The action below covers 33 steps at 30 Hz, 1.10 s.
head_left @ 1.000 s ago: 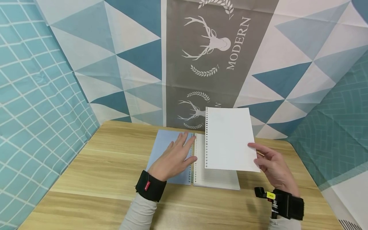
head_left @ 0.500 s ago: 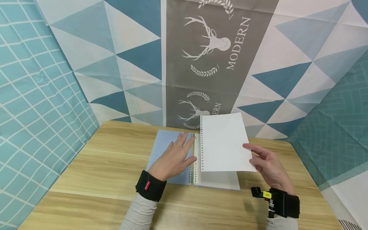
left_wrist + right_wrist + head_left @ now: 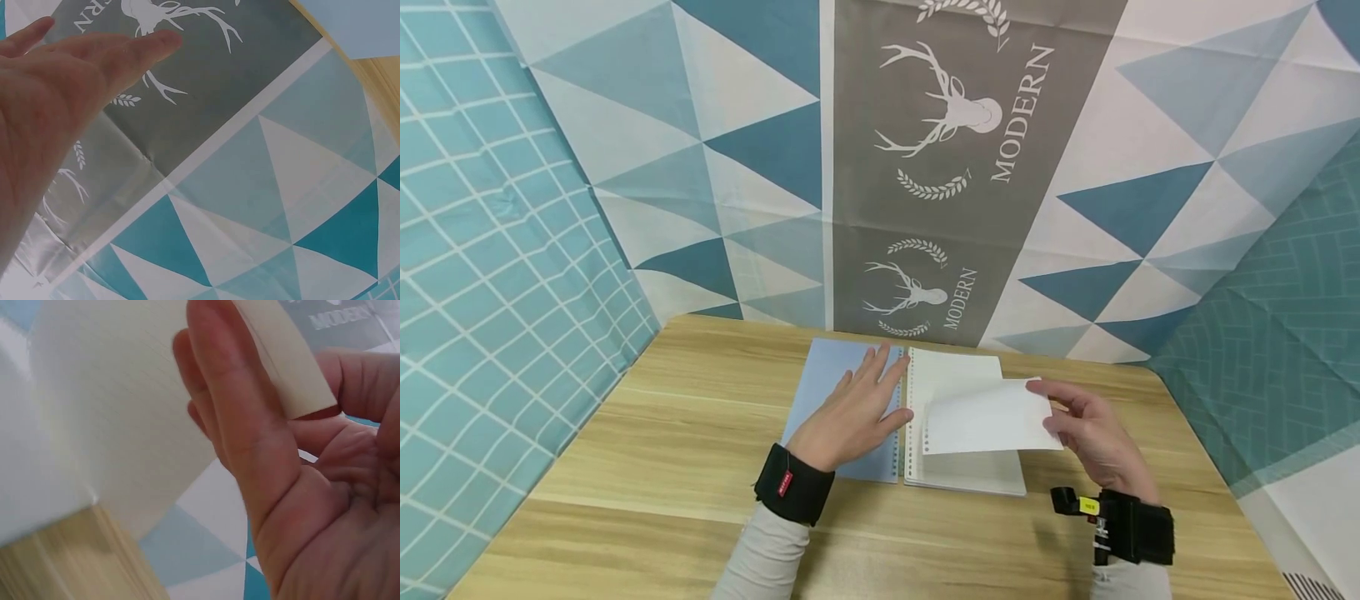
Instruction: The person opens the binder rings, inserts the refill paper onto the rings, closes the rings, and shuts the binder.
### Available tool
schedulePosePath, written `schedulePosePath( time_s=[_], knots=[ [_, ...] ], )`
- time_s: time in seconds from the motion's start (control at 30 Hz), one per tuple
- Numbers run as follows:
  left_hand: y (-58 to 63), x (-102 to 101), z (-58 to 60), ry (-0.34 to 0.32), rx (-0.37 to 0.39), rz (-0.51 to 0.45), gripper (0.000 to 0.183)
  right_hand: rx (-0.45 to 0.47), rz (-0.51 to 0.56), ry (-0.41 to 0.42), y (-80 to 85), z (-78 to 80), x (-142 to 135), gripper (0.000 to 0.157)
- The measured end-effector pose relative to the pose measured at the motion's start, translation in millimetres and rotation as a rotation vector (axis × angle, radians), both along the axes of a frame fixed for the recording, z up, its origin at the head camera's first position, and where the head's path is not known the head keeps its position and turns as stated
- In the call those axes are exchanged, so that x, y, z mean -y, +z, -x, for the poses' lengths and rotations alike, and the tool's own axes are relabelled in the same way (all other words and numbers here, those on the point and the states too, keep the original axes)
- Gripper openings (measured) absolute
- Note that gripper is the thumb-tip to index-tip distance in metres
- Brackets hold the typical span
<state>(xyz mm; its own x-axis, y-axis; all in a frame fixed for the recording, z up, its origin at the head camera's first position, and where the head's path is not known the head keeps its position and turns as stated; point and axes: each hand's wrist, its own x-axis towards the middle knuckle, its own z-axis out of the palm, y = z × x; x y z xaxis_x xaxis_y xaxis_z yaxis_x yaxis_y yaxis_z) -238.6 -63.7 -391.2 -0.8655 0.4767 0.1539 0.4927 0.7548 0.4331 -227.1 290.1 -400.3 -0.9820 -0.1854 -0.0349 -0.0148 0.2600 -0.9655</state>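
An opened loose-leaf notebook lies on the table, its blue cover point(image 3: 822, 375) on the left and a stack of white punched pages point(image 3: 955, 365) on the right. My left hand point(image 3: 853, 412) is over the blue cover with fingers spread and straight, holding nothing. My right hand point(image 3: 1097, 429) pinches the right edge of a loose white sheet point(image 3: 988, 417) between thumb and fingers. This sheet, with holes down its left side, hangs tilted above the page stack. In the right wrist view the sheet's corner point(image 3: 306, 394) sits between thumb and fingers.
The wooden table point(image 3: 647, 450) carries the notebook near its back edge. Behind it hangs a grey panel point(image 3: 865, 167) with deer prints, between triangle-patterned cloths. Blue grid cloth point(image 3: 497, 250) borders the left side.
My right hand has moved left and slightly down with the sheet, which has tipped from nearly upright to flatter over the pages. The left hand has stayed put.
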Motion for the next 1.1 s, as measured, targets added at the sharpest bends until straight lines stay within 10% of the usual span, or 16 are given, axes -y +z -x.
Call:
schedulePosePath(
  time_s=[0.6, 1.1],
  knots=[
    [-1.0, 0, -0.2, 0.005, 0.000, 0.003, 0.069, 0.118, -0.295, -0.063, -22.7, 12.1, 8, 0.033],
    [-1.7, 0, 0.2, 0.004, -0.002, 0.004, 0.069, 0.087, -0.230, -0.081, -17.1, 10.7, 4, 0.036]
  ],
)
